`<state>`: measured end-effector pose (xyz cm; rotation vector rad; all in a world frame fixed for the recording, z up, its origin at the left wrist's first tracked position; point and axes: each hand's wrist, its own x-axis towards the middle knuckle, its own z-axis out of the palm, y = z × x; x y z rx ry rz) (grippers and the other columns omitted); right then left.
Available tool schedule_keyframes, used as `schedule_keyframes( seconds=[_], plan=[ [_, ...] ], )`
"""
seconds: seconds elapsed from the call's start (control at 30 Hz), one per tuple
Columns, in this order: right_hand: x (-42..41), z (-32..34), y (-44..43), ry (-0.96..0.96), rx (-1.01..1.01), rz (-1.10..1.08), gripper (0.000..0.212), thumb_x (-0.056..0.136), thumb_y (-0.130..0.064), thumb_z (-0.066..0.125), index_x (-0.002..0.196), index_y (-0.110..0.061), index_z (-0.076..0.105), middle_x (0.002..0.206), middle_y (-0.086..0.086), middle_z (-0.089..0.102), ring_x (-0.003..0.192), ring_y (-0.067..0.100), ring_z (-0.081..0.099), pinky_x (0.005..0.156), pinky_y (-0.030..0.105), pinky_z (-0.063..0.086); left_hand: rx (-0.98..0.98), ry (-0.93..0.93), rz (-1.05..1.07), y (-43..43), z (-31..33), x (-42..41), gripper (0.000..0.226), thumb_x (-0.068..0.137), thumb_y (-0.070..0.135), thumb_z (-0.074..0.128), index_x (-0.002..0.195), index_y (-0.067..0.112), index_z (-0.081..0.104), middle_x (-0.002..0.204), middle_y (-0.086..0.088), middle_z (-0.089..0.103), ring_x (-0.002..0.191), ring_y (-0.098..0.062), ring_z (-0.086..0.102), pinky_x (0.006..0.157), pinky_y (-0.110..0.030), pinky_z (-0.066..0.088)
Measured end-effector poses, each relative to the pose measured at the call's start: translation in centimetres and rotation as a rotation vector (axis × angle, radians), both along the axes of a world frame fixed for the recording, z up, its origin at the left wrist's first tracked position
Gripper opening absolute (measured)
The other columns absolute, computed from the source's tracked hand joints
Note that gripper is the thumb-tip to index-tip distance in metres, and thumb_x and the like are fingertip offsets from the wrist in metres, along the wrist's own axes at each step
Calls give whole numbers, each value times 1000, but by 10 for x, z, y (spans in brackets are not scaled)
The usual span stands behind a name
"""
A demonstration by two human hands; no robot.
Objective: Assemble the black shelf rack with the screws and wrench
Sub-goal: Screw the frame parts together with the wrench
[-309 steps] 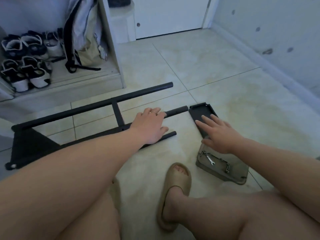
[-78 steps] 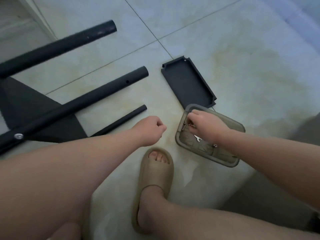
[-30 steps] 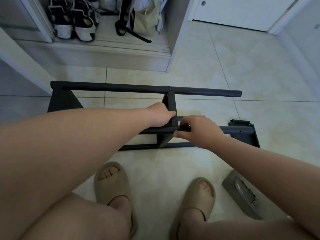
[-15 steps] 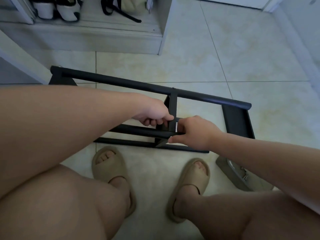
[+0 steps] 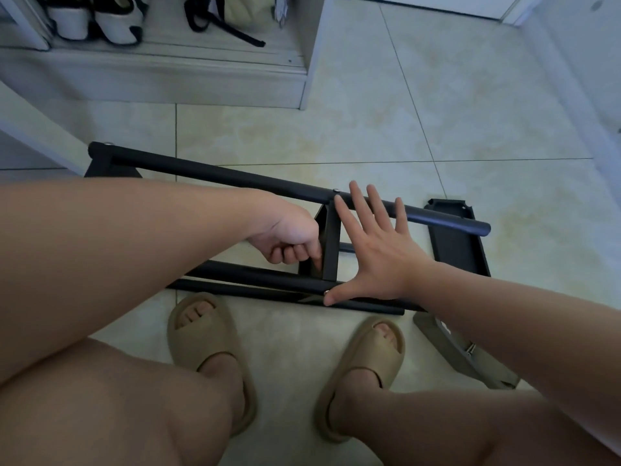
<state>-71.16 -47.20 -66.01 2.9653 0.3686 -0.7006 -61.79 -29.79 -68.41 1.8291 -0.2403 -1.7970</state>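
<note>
The black shelf rack frame point(image 5: 215, 174) lies on the tiled floor, with two long tubes joined by a flat cross shelf piece point(image 5: 331, 243). My left hand point(image 5: 285, 235) grips the left edge of that cross piece, fingers curled round it. My right hand point(image 5: 373, 245) is spread flat over the frame, fingers straight; its thumb tip touches a screw head point(image 5: 326, 292) on the near tube. A second screw head point(image 5: 335, 190) shows on the far tube. A loose black shelf panel point(image 5: 453, 243) lies under the tube's right end. The grey parts tray point(image 5: 470, 364) holds small metal hardware, mostly hidden by my right forearm.
My feet in beige slides point(image 5: 201, 331) point(image 5: 366, 364) stand just in front of the frame. A low white cabinet ledge point(image 5: 161, 79) with shoes point(image 5: 97, 18) and a bag strap runs along the back left. A white wall edge point(image 5: 578, 95) borders the right.
My right hand has let go of the near tube and opened flat over the frame. The left hand keeps its grip on the cross piece.
</note>
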Motion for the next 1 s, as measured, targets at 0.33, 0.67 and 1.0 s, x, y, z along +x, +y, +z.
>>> schedule_keyframes(
  seconds=[0.33, 0.67, 1.0],
  plan=[
    [-1, -19, -6, -49, 83, 26, 144, 53, -106, 33, 158, -24, -23, 164, 6, -34, 150, 28, -33, 120, 62, -15, -1, 137, 163, 0, -21, 6, 30, 96, 5, 38, 98, 12, 66, 67, 2, 51, 55, -9, 46, 50, -19, 32],
    [5, -29, -10, -75, 105, 48, 141, 58, -108, 24, 160, -21, -17, 167, 10, -25, 153, 33, -25, 119, 66, -11, -83, 242, 407, 11, -45, 10, 45, 95, -19, 27, 109, 6, 61, 112, -12, 66, 96, -14, 66, 71, -18, 55],
    [7, -30, -10, -85, 121, 49, 144, 60, -107, 29, 163, -12, -3, 169, 16, -11, 155, 39, -14, 118, 70, -7, -121, 289, 347, 9, -50, 10, 22, 101, 2, 50, 120, -1, 62, 94, -12, 77, 85, -16, 76, 71, -25, 61]
  ],
)
